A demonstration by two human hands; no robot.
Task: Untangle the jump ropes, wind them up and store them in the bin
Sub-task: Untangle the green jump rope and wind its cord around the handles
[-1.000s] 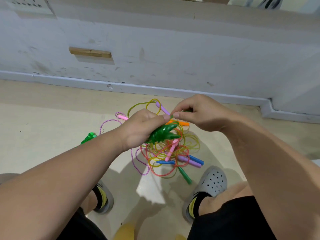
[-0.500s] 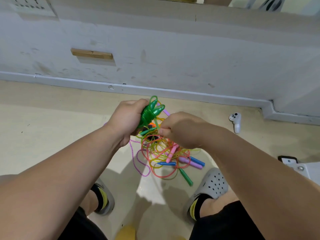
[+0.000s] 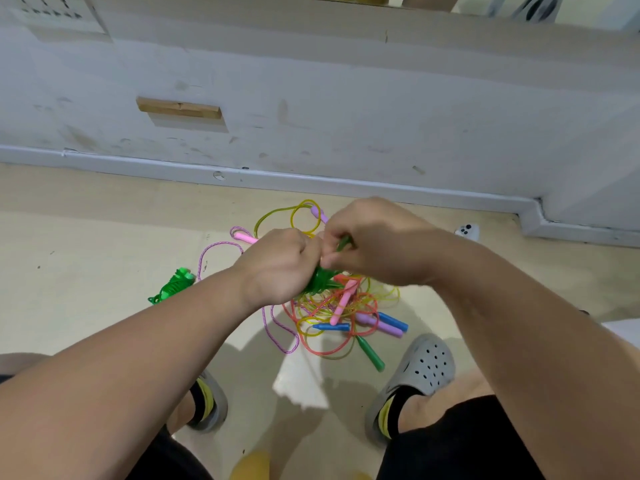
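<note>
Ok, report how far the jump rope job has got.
Done: one green bundle lies wound on the floor. In hand: the left hand and right hand grip a second green rope, apparently winding it. Left: the coloured tangle below, and binning; no bin is in view.

Coloured jump ropes [image 3: 341, 304] lie tangled mid-frame. A green rope [image 3: 320, 284] bunches just above them. A second green rope [image 3: 173, 287] lies wound, left of centre.

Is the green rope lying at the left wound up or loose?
Wound up: the green rope forms one compact bundle, apart from the tangle.
</note>
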